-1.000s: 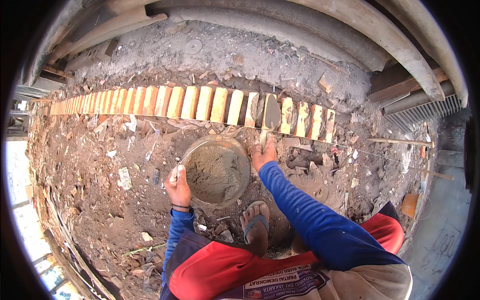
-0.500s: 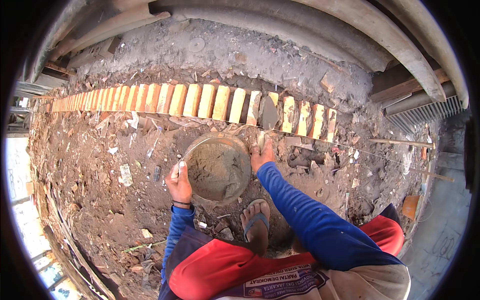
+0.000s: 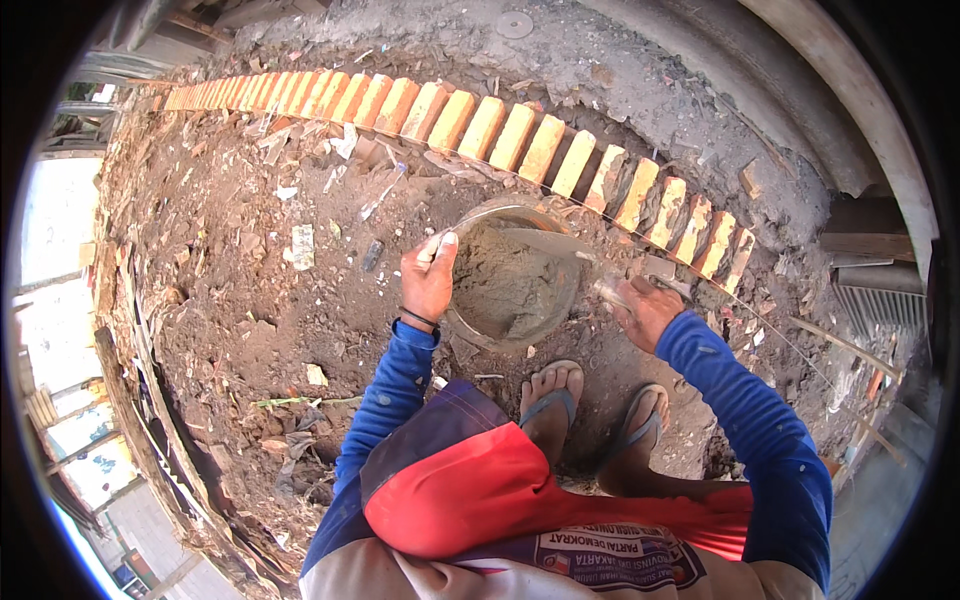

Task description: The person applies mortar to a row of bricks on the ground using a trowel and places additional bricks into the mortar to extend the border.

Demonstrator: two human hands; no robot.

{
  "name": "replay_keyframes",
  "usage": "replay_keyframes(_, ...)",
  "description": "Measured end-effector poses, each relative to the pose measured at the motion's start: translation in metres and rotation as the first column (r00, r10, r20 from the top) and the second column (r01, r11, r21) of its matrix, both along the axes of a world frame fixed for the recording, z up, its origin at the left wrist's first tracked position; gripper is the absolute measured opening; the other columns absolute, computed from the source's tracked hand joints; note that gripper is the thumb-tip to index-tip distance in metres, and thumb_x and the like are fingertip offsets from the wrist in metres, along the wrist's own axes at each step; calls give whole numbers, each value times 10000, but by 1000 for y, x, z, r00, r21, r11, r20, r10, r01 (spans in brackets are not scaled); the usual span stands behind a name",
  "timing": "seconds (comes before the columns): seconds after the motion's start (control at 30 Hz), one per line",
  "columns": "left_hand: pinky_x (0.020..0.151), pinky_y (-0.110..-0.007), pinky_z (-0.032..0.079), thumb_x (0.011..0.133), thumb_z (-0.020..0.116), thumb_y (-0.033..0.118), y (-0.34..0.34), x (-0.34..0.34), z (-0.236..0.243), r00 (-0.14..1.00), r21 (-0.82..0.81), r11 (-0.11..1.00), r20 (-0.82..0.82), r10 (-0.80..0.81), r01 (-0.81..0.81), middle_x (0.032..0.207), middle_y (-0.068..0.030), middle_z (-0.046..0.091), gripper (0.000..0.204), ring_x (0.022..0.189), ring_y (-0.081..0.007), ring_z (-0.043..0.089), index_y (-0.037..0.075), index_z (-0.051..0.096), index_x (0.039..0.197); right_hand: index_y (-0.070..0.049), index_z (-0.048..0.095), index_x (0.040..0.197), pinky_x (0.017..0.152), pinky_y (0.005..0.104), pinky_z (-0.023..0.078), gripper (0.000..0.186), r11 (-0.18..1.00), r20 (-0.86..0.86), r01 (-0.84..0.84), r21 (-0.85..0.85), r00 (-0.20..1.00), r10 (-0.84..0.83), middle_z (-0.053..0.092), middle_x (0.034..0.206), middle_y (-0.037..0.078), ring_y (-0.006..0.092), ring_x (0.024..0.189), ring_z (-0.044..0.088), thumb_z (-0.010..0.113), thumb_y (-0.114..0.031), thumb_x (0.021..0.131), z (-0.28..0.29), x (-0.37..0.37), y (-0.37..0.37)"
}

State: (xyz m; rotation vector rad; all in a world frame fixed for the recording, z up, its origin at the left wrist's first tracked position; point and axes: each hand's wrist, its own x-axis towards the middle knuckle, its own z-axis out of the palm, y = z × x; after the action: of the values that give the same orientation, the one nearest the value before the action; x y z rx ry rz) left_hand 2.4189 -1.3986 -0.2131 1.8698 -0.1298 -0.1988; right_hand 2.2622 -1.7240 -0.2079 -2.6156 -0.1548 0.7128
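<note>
A round bucket (image 3: 522, 338) of wet grey mortar (image 3: 495, 280) stands on the dirt in front of me. At its left rim my left hand (image 3: 427, 284) is closed, gripping the edge. My right hand (image 3: 650, 314), to the right of the bucket, is closed around the handle of a trowel (image 3: 545, 243). The trowel's blade points left, over the bucket's far side and close to the mortar. Just beyond the bucket runs a long row of orange bricks (image 3: 543, 148) set on edge with gaps between them; dark mortar shows on the sides of some at the right.
A taut string (image 3: 780, 332) runs along the near side of the bricks. Wooden sticks (image 3: 850, 350) lie at the right. Rubble and litter cover the dirt (image 3: 220, 330). Old planks (image 3: 150, 380) edge the left, and corrugated sheets (image 3: 800, 120) the far right. My sandalled feet are close to the bucket.
The trowel has gone from beside the bricks to over the bucket, its blade now pointing left. My left hand stays at the bucket's rim. The whole view has turned and shifted.
</note>
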Motion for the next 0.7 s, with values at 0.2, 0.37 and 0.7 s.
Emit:
replay_keyframes(0.2,675,-229,408,971,604,175,-13,-13,10,1000,-4,1000,-5,-26,26,799,60,576,241,766,-46,464,-50,681,1015,-29,429,1368,813,470,516,494,993,-152,-64,-98,987,49,658,1034,262,372,949,662,465,-319,970,-21,42,95)
replay_keyframes(0.37,684,-221,412,972,600,155,-10,-18,11,1000,-3,1000,3,-4,4,824,59,588,232,778,-46,478,-54,682,1026,-10,425,1361,825,468,533,470,949,-165,-301,90,936,312,682,947,254,387,913,682,462,-165,919,9,-10,84)
replay_keyframes(0.7,686,-208,403,973,606,145,-10,-20,-1,999,-66,997,-22,44,-46,841,65,580,214,777,-33,465,-54,681,994,-35,587,1218,866,461,514,404,902,-218,168,398,972,-84,668,1059,235,420,1003,632,550,-336,952,-33,-2,91)
